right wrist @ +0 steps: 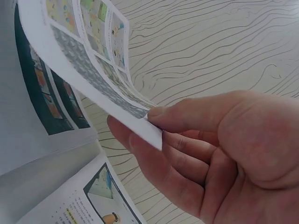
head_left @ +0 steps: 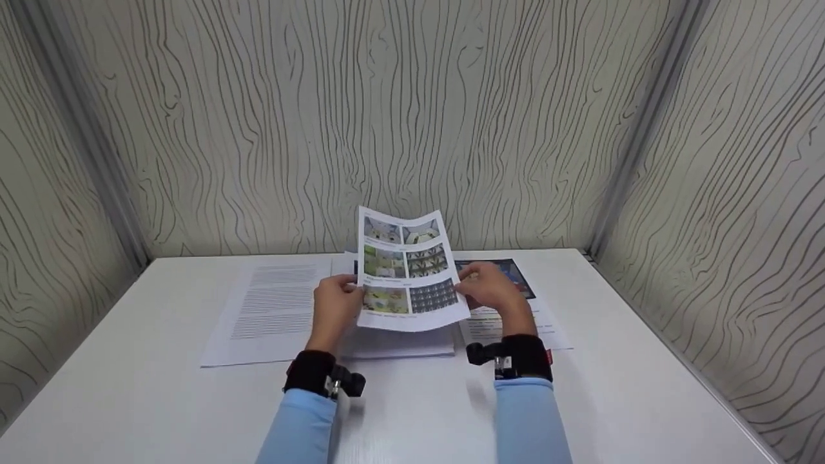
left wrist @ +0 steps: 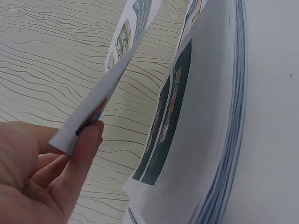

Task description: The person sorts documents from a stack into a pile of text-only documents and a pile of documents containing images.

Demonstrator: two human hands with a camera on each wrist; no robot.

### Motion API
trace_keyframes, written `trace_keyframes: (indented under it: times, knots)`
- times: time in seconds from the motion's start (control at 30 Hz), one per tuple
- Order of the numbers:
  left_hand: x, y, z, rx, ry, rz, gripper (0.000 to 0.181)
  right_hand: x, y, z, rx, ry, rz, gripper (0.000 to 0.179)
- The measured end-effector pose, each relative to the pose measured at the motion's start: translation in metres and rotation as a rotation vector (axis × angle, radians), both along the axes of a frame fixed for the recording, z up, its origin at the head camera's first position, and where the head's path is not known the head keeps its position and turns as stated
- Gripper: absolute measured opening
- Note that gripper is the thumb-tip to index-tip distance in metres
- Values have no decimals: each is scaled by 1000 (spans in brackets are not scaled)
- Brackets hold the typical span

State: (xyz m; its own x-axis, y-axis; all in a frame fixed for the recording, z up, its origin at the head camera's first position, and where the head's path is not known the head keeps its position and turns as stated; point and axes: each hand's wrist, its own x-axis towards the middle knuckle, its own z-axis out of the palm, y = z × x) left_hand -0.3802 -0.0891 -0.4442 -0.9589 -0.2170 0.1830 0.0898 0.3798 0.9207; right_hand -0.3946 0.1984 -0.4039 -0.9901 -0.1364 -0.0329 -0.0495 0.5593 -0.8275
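Note:
Both hands hold up one printed sheet of paper by its side edges, above a stack of paper on the table. Rows of colour pictures cover the sheet, and it bends between the hands. My left hand pinches the left edge; in the left wrist view its thumb and fingers grip near a corner. My right hand pinches the right edge, with the thumb on the printed face and fingers beneath. In the left wrist view, the stack shows dark-framed pictures on its top page.
Text-covered sheets lie left of the stack. To the right lies a sheet with a dark picture and highlighted lines, partly behind my right hand. The white table meets wood-patterned walls at the back and sides.

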Motion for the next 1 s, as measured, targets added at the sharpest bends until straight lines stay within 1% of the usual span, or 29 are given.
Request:
trace_keyframes:
  times: [0.13, 0.27, 0.37, 0.47, 0.6, 0.67, 0.73, 0.77, 0.9, 1.0]
  knots:
    - [0, 6, 3, 34, 34, -3, 32, 3, 5, 5, -31, -1, 3, 38]
    - [1, 12, 4, 55, 58, -35, 32, 5, 8, 7, -51, -20, 1, 40]
    - [1, 19, 3, 57, 69, -62, 30, 7, 12, 7, -59, -29, -19, 39]
    - [2, 28, 2, 57, 66, -86, 29, 8, 21, 7, -39, -11, -39, 38]
    - [3, 43, 6, 91, 45, -137, 32, 10, 38, 9, 18, 40, -121, 39]
    - [3, 51, 9, 105, 47, -155, 33, 12, 48, 10, 28, 53, -166, 39]
    - [4, 60, 12, 139, 50, -170, 33, 15, 58, 10, 29, 65, -207, 38]
    - [5, 65, 13, 152, 53, -170, 32, 17, 63, 10, 24, 67, -227, 39]
    - [8, 90, 13, 269, 61, -158, 26, 23, 80, 13, -4, 77, -309, 40]
    - [8, 104, 11, 302, 76, -129, 22, 26, 88, 13, -40, 79, -359, 41]
